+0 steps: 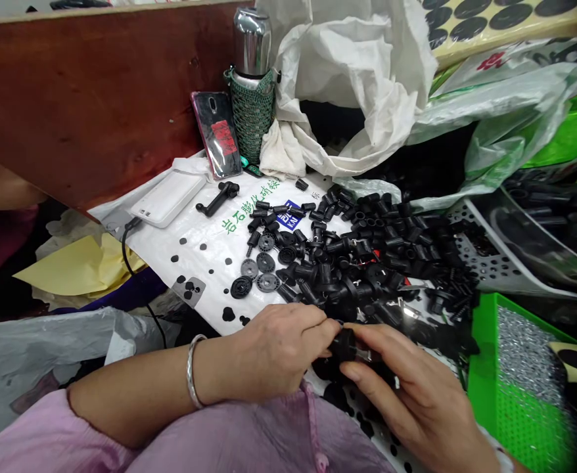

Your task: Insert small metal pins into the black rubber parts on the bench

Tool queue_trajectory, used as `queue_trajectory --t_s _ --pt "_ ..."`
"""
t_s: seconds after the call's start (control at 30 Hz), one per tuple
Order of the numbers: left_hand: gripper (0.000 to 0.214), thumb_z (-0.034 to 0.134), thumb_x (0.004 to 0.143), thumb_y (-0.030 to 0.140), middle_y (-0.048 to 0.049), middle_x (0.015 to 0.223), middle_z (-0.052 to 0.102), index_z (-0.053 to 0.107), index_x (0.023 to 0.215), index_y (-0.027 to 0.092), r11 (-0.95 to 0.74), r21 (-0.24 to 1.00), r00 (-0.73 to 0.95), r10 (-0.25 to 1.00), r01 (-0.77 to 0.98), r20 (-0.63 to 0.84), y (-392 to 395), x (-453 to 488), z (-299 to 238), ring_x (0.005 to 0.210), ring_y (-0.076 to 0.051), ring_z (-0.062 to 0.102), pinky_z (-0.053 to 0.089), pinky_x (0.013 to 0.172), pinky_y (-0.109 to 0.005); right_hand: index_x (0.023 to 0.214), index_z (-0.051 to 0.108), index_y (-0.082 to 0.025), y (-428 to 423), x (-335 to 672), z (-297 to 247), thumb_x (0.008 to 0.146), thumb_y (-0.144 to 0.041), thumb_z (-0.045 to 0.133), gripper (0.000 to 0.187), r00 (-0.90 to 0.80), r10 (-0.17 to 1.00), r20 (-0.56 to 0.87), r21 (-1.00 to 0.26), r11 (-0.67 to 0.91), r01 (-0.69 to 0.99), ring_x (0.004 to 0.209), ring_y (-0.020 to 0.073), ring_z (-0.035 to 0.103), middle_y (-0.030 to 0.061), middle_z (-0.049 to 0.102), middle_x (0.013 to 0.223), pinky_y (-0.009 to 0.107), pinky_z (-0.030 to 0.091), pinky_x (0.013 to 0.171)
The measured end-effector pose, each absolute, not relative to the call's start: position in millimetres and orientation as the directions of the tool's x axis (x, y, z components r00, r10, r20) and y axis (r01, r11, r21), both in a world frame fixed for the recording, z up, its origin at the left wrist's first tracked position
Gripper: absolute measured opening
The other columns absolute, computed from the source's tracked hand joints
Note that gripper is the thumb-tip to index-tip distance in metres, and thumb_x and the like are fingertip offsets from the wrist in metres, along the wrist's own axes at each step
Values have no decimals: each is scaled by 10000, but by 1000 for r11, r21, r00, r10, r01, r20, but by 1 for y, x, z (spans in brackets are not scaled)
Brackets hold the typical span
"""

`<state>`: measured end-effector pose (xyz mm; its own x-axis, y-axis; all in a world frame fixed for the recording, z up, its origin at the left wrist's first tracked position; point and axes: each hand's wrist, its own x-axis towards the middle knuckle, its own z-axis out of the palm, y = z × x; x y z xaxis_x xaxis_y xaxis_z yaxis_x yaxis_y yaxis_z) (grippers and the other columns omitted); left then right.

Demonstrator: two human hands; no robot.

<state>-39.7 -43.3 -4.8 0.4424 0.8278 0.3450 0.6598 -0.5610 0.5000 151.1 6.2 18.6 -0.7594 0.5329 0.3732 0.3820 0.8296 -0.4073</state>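
Note:
My left hand point(278, 348) and my right hand point(411, 387) meet at the near edge of the work surface, both pinched on one small black plastic part point(346, 343). A silver bangle point(192, 371) circles my left wrist. Just beyond my fingers lies a heap of black plastic tubes and caps point(367, 256) on a white printed plastic sheet point(204, 243). Several round black discs point(259, 272) lie at the heap's left side.
A green basket point(485, 381) of small metal pieces stands at the right. A white power bank point(167, 197), a phone point(217, 135) and a steel flask point(252, 79) sit at the back beside white bags point(357, 79). A wooden board point(96, 92) walls the left.

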Motion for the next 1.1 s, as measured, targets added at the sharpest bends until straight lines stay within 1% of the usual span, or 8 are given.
queue_trajectory --t_s 0.13,0.27,0.37,0.6,0.73,0.83,1.0,1.1 --pt "230 358 911 184 -97 844 577 530 1023 82 -525 601 392 851 603 350 -40 -40 -13 734 -161 539 476 650 -265 1072 514 -118 9 153 20 893 -349 457 297 -771 524 361 -351 843 409 748 156 639 97 646 880 227 545 613" --pt "206 391 905 189 -83 823 570 542 996 82 -504 700 434 850 506 298 -39 -47 -8 742 -153 528 464 682 -259 1285 393 -83 15 160 30 887 -278 468 449 -913 311 263 -138 949 284 1109 236 518 183 496 1248 346 513 838" --pt "194 405 900 184 -64 757 555 570 911 83 -480 753 467 845 450 260 -40 -48 -2 701 -143 519 459 665 -248 1269 421 -97 18 161 34 888 -165 446 387 -953 192 233 -60 981 183 1103 214 520 157 515 1240 341 495 866" --pt "231 382 884 133 -111 826 591 536 1039 58 -578 615 310 813 537 493 -41 -35 -5 753 -177 547 489 668 -288 1016 518 -103 15 148 25 923 -291 402 240 -788 431 440 -241 902 359 693 149 635 87 653 778 224 527 571" --pt "240 382 900 185 -102 823 594 528 1056 74 -557 654 338 830 512 443 -38 -37 -4 729 -165 543 489 645 -278 1152 472 -62 18 152 32 905 -441 377 463 -829 434 352 -210 900 382 875 207 629 166 626 991 278 552 653" --pt "227 397 901 202 -72 766 576 551 1020 84 -516 719 389 849 467 357 -36 -40 -1 701 -154 530 477 644 -266 1287 372 -43 18 160 34 898 -334 434 489 -905 322 278 -57 946 320 1081 263 536 205 518 1211 366 526 795" --pt "238 398 889 173 -94 821 602 539 1059 83 -522 700 378 849 486 371 -37 -38 -5 744 -166 557 492 668 -282 1079 527 -75 15 162 25 911 -370 417 356 -860 407 307 -186 912 365 684 149 635 87 659 790 249 532 592" --pt "236 406 890 179 -107 851 617 534 1066 86 -539 691 353 841 482 410 -37 -37 -9 752 -167 573 503 659 -281 1067 530 -61 15 160 26 883 -536 347 541 -842 466 273 -202 883 423 740 180 651 126 664 852 267 537 579"
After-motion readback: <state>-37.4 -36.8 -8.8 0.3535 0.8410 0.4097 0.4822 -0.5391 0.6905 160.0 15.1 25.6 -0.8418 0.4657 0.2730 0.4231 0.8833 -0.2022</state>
